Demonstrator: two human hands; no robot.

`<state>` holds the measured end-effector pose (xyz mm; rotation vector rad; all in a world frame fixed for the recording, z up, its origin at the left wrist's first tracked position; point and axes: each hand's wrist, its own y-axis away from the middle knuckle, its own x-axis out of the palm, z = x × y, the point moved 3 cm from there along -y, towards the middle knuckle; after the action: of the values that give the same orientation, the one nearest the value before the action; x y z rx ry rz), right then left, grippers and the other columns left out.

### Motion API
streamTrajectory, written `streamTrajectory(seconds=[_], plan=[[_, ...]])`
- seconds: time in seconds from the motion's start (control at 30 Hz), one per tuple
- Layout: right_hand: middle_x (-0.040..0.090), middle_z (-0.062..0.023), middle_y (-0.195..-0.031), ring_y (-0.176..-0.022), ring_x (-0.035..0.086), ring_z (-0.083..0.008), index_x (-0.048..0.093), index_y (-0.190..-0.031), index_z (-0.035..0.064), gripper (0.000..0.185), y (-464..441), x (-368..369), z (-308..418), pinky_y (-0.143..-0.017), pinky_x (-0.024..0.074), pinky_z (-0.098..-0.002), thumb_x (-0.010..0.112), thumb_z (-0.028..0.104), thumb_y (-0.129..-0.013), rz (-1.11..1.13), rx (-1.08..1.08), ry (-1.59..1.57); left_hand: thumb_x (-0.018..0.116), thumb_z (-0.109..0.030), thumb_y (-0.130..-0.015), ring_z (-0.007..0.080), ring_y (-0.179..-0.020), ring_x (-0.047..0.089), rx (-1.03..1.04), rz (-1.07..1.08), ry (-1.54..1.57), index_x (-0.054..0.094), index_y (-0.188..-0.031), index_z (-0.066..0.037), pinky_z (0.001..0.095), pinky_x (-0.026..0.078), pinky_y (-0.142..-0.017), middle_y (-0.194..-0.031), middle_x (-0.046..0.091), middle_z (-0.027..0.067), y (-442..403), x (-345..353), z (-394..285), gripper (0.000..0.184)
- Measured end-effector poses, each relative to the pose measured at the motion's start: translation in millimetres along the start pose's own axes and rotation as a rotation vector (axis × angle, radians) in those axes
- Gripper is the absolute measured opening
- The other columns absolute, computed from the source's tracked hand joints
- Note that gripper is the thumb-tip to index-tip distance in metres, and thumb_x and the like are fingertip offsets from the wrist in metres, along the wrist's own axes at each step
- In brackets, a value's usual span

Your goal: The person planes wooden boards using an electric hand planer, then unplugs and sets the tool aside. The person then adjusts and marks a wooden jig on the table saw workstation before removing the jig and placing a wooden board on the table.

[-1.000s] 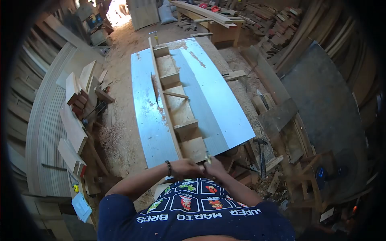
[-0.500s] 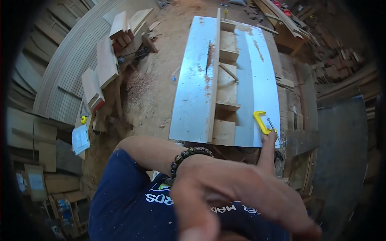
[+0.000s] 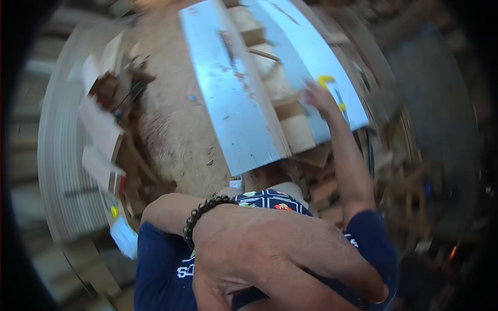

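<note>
My left hand (image 3: 259,249), with a dark beaded bracelet (image 3: 194,217) at the wrist, is raised close to the camera. Its back faces me, the fingers stretch toward the lower right, and nothing shows in it. My right hand (image 3: 316,98) reaches over the white-topped work surface (image 3: 350,106), somewhat blurred, with its fingers apart and holding nothing visible. Just right of it lies a yellow C-clamp (image 3: 326,80) with a metal screw, partly hidden by the hand and forearm. Beside that hand runs a long wooden frame (image 3: 267,111) with crosspieces.
Sawdust and shavings lie along the white surface and on the dirt floor (image 3: 181,150). Wooden boards (image 3: 101,127) are stacked at the left, near a tape measure (image 3: 114,211) and a pale sheet (image 3: 124,237). Stacked sheets (image 3: 65,150) stand farther left.
My right hand has let go of the clamp and moved up and left of it. My left hand has turned its back to the camera. The view has swung, tilting the work surface.
</note>
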<state>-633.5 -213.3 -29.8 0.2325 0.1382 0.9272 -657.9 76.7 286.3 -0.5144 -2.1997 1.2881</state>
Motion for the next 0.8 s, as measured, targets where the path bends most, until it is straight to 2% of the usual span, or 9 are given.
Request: streamTrajectory(seconds=[0.03, 0.13, 0.27, 0.33, 0.47, 0.53, 0.63, 0.7, 0.8], plan=[[0.066, -0.0085, -0.113, -0.092, 0.065, -0.0171, 0.038, -0.147, 0.0095, 0.053, 11, 25, 53, -0.083, 0.0534, -0.0308, 0.053, 0.019, -0.097, 0.047, -0.093, 0.121, 0.065, -0.057, -0.085, 0.053, -0.083, 0.065, -0.007, -0.004, 0.055, 0.065, -0.105, 0.015, 0.0459, 0.058, -0.058, -0.106, 0.056, 0.0452, 6, 2, 2, 0.075], [0.067, -0.0128, -0.107, -0.087, 0.066, -0.0175, 0.019, -0.152, 0.0023, 0.064, 32, 68, 128, -0.081, 0.0538, -0.0294, 0.051, 0.017, -0.099, 0.076, -0.351, -0.248, 0.062, -0.06, -0.085, 0.0499, -0.089, 0.064, -0.05, 0.025, 0.16, 0.064, -0.111, 0.008, 0.0479, 0.055, -0.064, -0.11, 0.055, 0.0431, 29, 4, 0, 0.073], [0.068, -0.0144, -0.103, -0.087, 0.065, -0.0182, 0.032, -0.148, 0.0025, 0.06, 70, 93, 107, -0.08, 0.052, -0.0285, 0.056, 0.019, -0.095, -0.215, -0.32, 0.214, 0.058, -0.069, -0.083, 0.0376, -0.115, 0.057, -0.166, 0.143, 0.247, 0.049, -0.139, -0.004, 0.0516, 0.042, -0.099, -0.126, 0.055, 0.0297, 85, -19, -18, 0.086], [0.068, -0.0157, -0.104, -0.088, 0.065, -0.0195, 0.043, -0.142, 0.0043, 0.054, 110, 94, 63, -0.081, 0.0511, -0.0303, 0.058, 0.023, -0.094, -0.383, -0.392, 0.417, 0.063, -0.069, -0.079, 0.0317, -0.114, 0.058, -0.546, -0.296, -0.102, 0.044, -0.136, 0.004, 0.0438, 0.045, -0.096, -0.124, 0.059, 0.0238, 124, -53, -20, 0.095], [0.068, -0.0145, -0.107, -0.098, 0.066, -0.0208, 0.056, -0.129, 0.0031, 0.042, 194, 65, -52, -0.086, 0.0502, -0.0332, 0.057, 0.025, -0.093, -0.7, -0.158, 0.35, 0.06, -0.035, -0.095, 0.0248, -0.104, 0.063, -1.105, -0.563, -0.672, 0.044, -0.139, -0.002, 0.0354, 0.047, -0.09, -0.119, 0.063, 0.0151, 242, -145, -2, 0.058], [0.069, -0.0165, -0.103, -0.099, 0.067, -0.0274, 0.06, -0.122, 0.0028, 0.039, 242, 46, -102, -0.085, 0.0502, -0.0366, 0.057, 0.028, -0.092, -0.743, 0.032, 0.401, 0.062, -0.04, -0.093, 0.0228, -0.102, 0.063, -1.455, -0.631, -0.723, 0.048, -0.137, -0.003, 0.0335, 0.048, -0.085, -0.119, 0.064, 0.012, 325, -186, 4, 0.059], [0.068, -0.0202, -0.093, -0.094, 0.066, -0.0343, 0.066, -0.106, 0.0018, 0.032, 294, 14, -237, -0.08, 0.0495, -0.0421, 0.057, 0.029, -0.091, -0.636, 0.383, 0.666, 0.065, -0.044, -0.091, 0.0224, -0.103, 0.063, -1.611, -0.841, -0.524, 0.049, -0.136, -0.005, 0.0334, 0.048, -0.084, -0.12, 0.064, 0.0101, 354, -191, 10, 0.062], [0.066, -0.0224, -0.112, -0.106, 0.063, -0.037, 0.063, -0.119, 0.0014, 0.053, 329, 22, -263, -0.091, 0.0481, -0.0418, 0.052, 0.045, -0.092, -0.34, 0.679, 0.744, 0.065, -0.045, -0.091, 0.0228, -0.103, 0.063, -1.559, -0.839, -0.553, 0.049, -0.136, -0.005, 0.034, 0.048, -0.084, -0.12, 0.064, 0.01, 346, -196, 24, 0.062], [0.066, -0.0244, -0.109, -0.104, 0.064, -0.0343, 0.065, -0.113, -0.0017, 0.058, 364, 57, -327, -0.088, 0.0488, -0.0416, 0.047, 0.05, -0.094, -0.37, 0.727, 0.309, 0.065, -0.046, -0.09, 0.0242, -0.108, 0.062, -1.463, -0.864, -0.565, 0.044, -0.14, -0.004, 0.0347, 0.048, -0.085, -0.123, 0.062, 0.0112, 330, -209, 57, 0.069]])
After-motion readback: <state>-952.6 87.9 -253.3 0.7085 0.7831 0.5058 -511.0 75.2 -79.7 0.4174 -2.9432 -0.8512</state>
